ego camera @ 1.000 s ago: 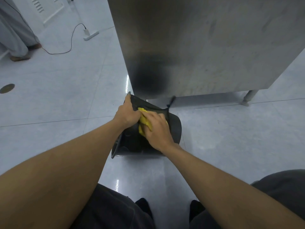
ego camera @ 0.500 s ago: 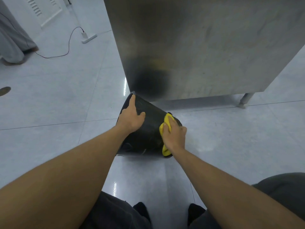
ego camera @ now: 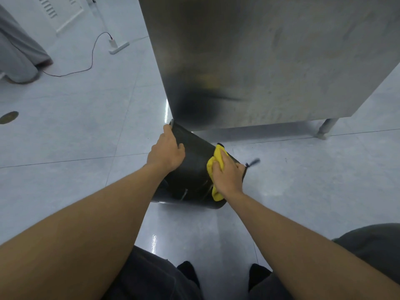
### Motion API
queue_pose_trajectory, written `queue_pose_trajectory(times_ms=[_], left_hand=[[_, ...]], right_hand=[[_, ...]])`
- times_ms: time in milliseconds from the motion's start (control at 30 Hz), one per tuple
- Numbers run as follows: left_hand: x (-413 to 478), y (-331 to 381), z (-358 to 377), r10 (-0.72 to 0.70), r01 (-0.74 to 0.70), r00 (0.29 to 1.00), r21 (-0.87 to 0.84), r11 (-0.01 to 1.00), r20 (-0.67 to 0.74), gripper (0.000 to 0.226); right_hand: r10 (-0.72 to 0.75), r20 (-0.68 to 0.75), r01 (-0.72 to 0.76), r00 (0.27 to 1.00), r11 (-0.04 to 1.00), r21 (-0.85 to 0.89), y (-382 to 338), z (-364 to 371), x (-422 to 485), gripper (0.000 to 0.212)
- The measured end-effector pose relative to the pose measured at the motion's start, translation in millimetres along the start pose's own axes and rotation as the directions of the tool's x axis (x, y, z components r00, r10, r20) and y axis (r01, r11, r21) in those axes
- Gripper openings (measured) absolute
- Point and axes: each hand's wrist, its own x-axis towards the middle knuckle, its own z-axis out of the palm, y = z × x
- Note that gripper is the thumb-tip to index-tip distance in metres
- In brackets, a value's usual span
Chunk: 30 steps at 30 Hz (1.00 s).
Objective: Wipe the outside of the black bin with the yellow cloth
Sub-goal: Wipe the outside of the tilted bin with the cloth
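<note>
The black bin is tipped over on the pale floor, just in front of a steel cabinet. My left hand grips the bin's upper left edge and holds it tilted. My right hand presses the yellow cloth flat against the bin's right side; the cloth sticks out above and below my fingers. A thin dark handle juts out, blurred, at the bin's right.
A large steel cabinet on legs stands right behind the bin. A power strip with a thin cable lies on the floor far left, near a person's grey trouser leg. A round floor drain sits left.
My right hand slid the yellow cloth from the bin's top middle to its right side. The bin rolled, and my left hand kept its hold on the upper edge.
</note>
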Motion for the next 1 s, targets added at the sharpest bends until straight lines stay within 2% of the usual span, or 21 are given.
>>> queue_pose_trajectory(times_ms=[67, 133, 233, 300, 400, 500, 600, 667, 733, 767, 867, 933, 1000], left_hand=[[-1, 0, -1, 0.011, -0.011, 1.0, 0.055, 0.998, 0.002, 0.056], [-2, 1, -1, 0.017, -0.017, 1.0, 0.053, 0.998, 0.005, 0.058], [-2, 4, -2, 0.016, -0.016, 1.0, -0.016, 1.0, 0.014, 0.062], [-2, 6, -3, 0.028, -0.027, 0.999, -0.039, 0.999, 0.027, 0.064], [-3, 7, -5, 0.055, -0.054, 0.998, -0.048, 0.997, 0.014, 0.069], [-2, 6, -7, 0.039, -0.04, 0.999, -0.095, 0.995, -0.011, 0.063], [-1, -1, -9, -0.006, 0.005, 1.0, -0.048, 0.999, -0.017, 0.056], [-2, -2, -9, -0.006, 0.006, 1.0, -0.007, 1.0, 0.004, 0.059], [-3, 2, -7, 0.01, -0.009, 1.0, -0.014, 1.0, 0.024, 0.063], [-4, 5, -5, 0.024, -0.024, 0.999, -0.033, 0.999, 0.028, 0.065], [-4, 11, -2, 0.039, -0.036, 0.999, -0.078, 0.996, 0.035, 0.068], [-2, 13, 0, 0.048, -0.045, 0.998, -0.086, 0.995, 0.038, 0.07], [-1, 14, -1, 0.078, -0.076, 0.997, -0.092, 0.993, 0.023, 0.069]], right_hand=[[0.126, -0.015, -0.126, 0.992, 0.992, 0.022, -2, -4, 1, 0.052], [0.119, -0.014, -0.118, 0.993, 0.992, 0.038, -13, -6, -2, 0.052], [-0.204, 0.042, 0.202, 0.978, 0.978, 0.052, -40, 1, -11, 0.056], [-0.326, 0.107, 0.316, 0.939, 0.943, 0.105, -49, 8, -11, 0.057], [-0.282, 0.132, 0.256, 0.95, 0.949, 0.184, -48, 12, -7, 0.052], [-0.236, 0.015, 0.236, 0.972, 0.972, 0.019, -22, 8, -5, 0.049], [-0.052, -0.04, 0.05, 0.998, 0.998, -0.047, 11, 0, -2, 0.05], [0.092, -0.05, -0.093, 0.995, 0.996, -0.013, 20, -4, -2, 0.05], [0.17, -0.084, -0.168, 0.982, 0.985, 0.039, 14, -5, -4, 0.048], [0.141, -0.102, -0.137, 0.985, 0.99, 0.039, 8, -5, -5, 0.048], [-0.131, -0.076, 0.131, 0.988, 0.991, 0.003, -16, 0, -8, 0.05], [-0.289, 0.0, 0.288, 0.957, 0.957, 0.042, -33, 6, -7, 0.052], [-0.388, 0.065, 0.38, 0.92, 0.919, 0.107, -44, 11, -8, 0.054]])
